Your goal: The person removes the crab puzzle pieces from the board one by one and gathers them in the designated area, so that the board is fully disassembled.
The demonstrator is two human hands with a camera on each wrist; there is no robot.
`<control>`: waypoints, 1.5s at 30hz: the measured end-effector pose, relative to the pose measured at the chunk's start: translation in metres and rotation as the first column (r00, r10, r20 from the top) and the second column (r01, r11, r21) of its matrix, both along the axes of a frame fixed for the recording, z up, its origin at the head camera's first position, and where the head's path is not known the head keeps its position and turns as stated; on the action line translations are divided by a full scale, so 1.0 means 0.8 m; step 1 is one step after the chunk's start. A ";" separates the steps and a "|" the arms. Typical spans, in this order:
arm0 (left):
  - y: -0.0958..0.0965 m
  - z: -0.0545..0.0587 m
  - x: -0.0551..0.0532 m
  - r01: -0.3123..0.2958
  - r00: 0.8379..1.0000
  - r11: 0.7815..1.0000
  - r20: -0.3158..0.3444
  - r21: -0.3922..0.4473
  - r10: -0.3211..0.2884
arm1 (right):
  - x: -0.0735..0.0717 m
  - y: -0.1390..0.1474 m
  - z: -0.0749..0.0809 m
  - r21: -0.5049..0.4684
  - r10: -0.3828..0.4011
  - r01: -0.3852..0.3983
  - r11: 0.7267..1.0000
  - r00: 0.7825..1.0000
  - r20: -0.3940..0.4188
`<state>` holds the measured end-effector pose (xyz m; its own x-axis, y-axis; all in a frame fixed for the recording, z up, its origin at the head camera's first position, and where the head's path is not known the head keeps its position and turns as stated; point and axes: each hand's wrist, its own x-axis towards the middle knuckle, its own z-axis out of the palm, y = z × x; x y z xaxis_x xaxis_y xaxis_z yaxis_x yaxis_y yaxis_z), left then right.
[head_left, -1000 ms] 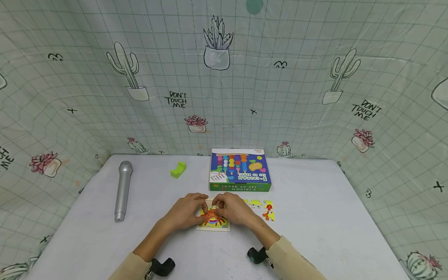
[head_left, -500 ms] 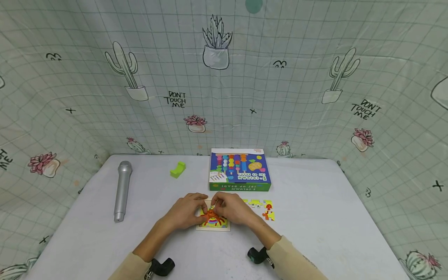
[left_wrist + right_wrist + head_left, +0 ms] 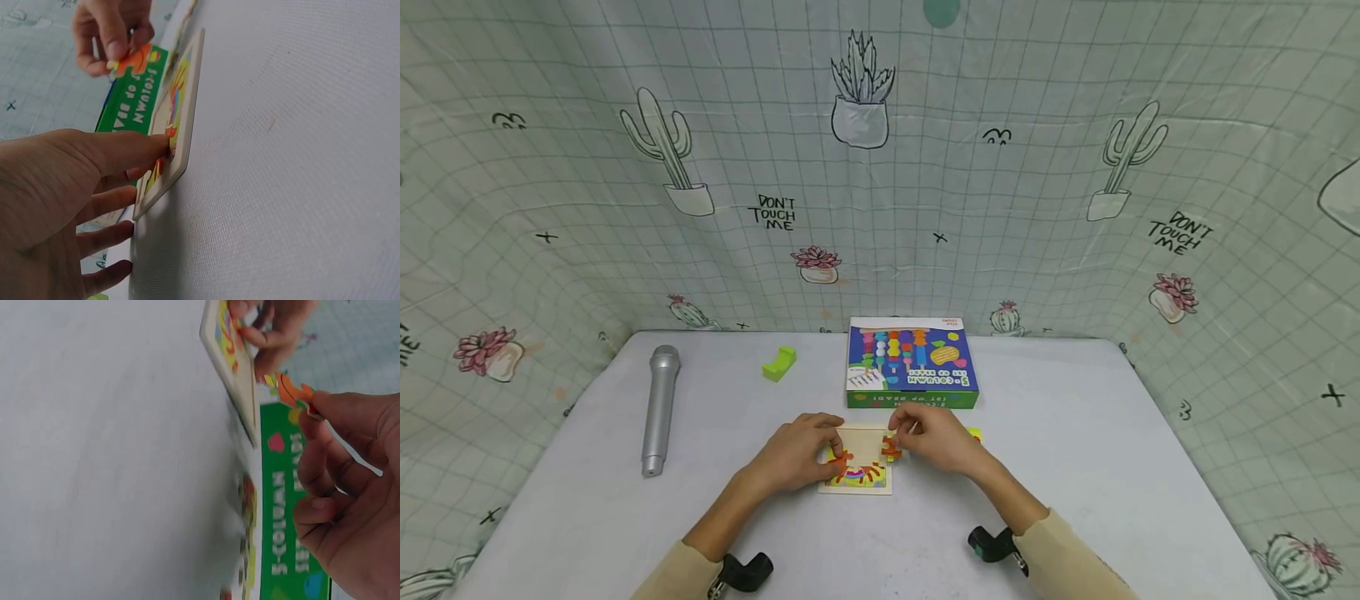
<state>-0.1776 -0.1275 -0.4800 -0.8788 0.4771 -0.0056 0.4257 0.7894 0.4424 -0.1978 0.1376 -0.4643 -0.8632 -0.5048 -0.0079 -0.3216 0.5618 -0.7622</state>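
A square wooden jigsaw puzzle board (image 3: 856, 490) lies on the table. Colourful pieces fill its near part, while bare wood shows in its upper middle. My left hand (image 3: 801, 450) holds the board at its left side, the thumb (image 3: 147, 150) on the pieces and the other fingers along the edge. Between thumb and forefinger, my right hand (image 3: 936, 437) pinches an orange puzzle piece (image 3: 289, 391) with yellow bits. In both wrist views this piece is up off the board, and from the head it overlaps the board's right edge.
Loose yellow pieces (image 3: 975, 433) lie right of the board, mostly hidden behind my right hand. A blue and green bead-set box (image 3: 913, 362) stands behind it. Farther left are a light green block (image 3: 779, 364) and a silver microphone-shaped object (image 3: 660, 408). A printed curtain hangs behind the table.
My right hand has moved right and lifted the orange piece from the board, baring wood in its upper middle. The left hand stays in place.
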 end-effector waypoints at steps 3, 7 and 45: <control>0.000 0.000 0.000 -0.007 1.000 1.000 -0.008 -0.006 0.007 | -0.002 0.021 -0.001 0.011 -0.030 0.030 0.999 1.000 0.008; -0.001 0.000 0.001 -0.014 1.000 1.000 -0.015 -0.008 0.013 | -0.003 0.045 -0.002 0.028 -0.063 0.062 0.998 0.997 0.050; 0.001 0.000 0.004 -0.011 1.000 1.000 -0.008 0.004 0.011 | -0.008 0.086 -0.014 0.209 -0.123 0.108 0.972 0.991 0.059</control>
<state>-0.1742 -0.1268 -0.4798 -0.8840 0.4675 0.0038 0.4207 0.7921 0.4423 -0.2040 0.2066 -0.4754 -0.9092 -0.3827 -0.1641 -0.1945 0.7388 -0.6452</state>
